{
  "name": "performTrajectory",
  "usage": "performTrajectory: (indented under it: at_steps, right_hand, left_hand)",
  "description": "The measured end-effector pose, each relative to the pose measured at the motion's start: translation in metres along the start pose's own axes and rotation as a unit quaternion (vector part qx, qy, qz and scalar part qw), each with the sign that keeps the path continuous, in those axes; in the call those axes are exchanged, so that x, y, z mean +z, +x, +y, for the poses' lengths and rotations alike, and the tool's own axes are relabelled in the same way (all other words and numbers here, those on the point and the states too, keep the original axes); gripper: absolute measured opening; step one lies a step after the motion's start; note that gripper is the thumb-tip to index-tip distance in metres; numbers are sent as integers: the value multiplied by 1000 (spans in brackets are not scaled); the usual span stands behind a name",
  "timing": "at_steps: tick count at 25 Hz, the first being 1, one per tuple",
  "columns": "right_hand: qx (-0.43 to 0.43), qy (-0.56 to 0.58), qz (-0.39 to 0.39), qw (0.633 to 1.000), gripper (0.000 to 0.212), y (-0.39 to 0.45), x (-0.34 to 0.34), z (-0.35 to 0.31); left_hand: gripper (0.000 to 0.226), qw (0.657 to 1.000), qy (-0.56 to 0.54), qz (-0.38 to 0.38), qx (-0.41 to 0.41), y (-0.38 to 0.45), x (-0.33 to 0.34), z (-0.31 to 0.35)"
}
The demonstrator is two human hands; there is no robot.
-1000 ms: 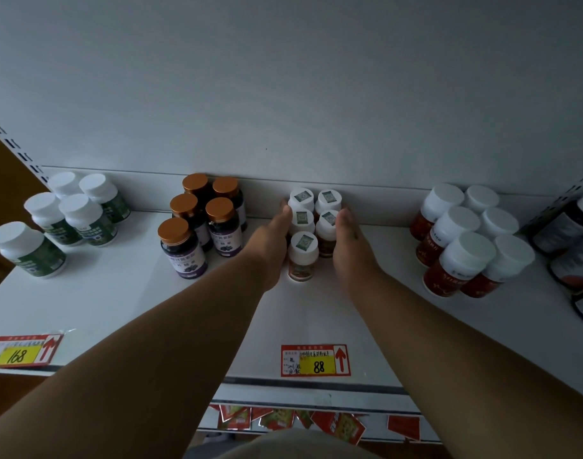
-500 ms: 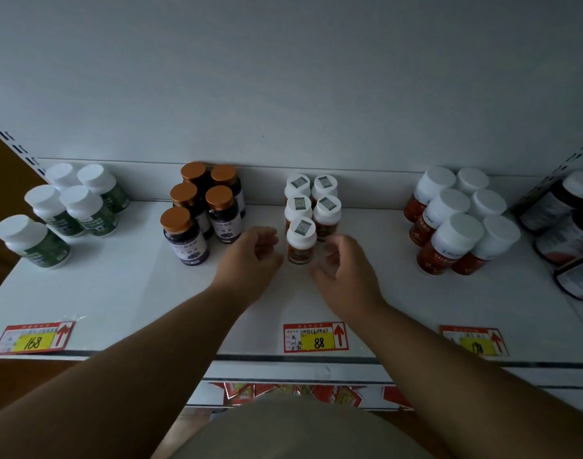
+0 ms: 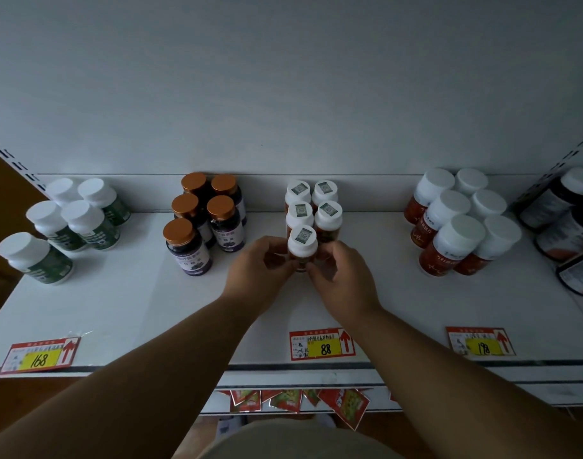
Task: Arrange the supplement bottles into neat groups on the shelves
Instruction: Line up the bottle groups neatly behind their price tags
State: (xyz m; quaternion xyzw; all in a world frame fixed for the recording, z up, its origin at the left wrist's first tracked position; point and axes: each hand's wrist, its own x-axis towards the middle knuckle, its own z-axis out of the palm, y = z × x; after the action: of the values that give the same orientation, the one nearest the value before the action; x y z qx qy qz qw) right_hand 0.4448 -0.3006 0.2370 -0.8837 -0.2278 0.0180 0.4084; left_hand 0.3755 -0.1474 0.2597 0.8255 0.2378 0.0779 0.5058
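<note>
Both hands have closed back in on the front bottle [image 3: 302, 245] of the middle group, after hovering slightly apart from it half a second earlier. The left hand [image 3: 262, 266] and the right hand [image 3: 341, 273] now pinch its lower body from either side, each grip curled round the bottle just under its white cap. It stands upright on the shelf [image 3: 134, 313], touching the front of the two-by-two block of matching small bottles [image 3: 313, 207] behind it, roughly on the block's left column.

This suggests the person is nudging the fifth bottle into line rather than lifting it away. The other groups look settled: green-labelled bottles [image 3: 68, 223] at far left, copper-capped bottles [image 3: 204, 220] beside the centre, and red bottles [image 3: 459, 223] to the right, each well apart from its neighbours. A price tag [image 3: 320, 346] marked 88 sits on the shelf edge below the hands. What remains is likely only fine alignment here.
</note>
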Motion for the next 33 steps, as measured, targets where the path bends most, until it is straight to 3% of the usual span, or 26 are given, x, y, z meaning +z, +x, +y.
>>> performTrajectory:
  at_steps: [8, 12, 21, 26, 30, 33]
  right_hand:
    - [8, -12, -2, 1000, 46, 1, 4, -3]
    - [4, 5, 19, 1000, 34, -3, -1, -1]
    - [-118, -20, 120, 986, 23, -33, 14, -51]
    - [-76, -15, 83, 994, 29, -51, 77, -113]
    - [-9, 14, 68, 998, 32, -44, 104, -142]
    - [41, 10, 81, 996, 33, -24, 103, -143]
  left_hand:
    - [29, 1000, 8, -4, 4, 1, -2, -1]
    - [35, 999, 39, 23, 2, -10, -5, 1]
    - [37, 975, 172, 18, 142, -60, -59, -16]
    - [34, 966, 188, -7, 176, -65, -123, -54]
    - [29, 984, 134, 20, 120, -52, -155, -70]
    - [43, 996, 71, 30, 39, -36, -160, -71]
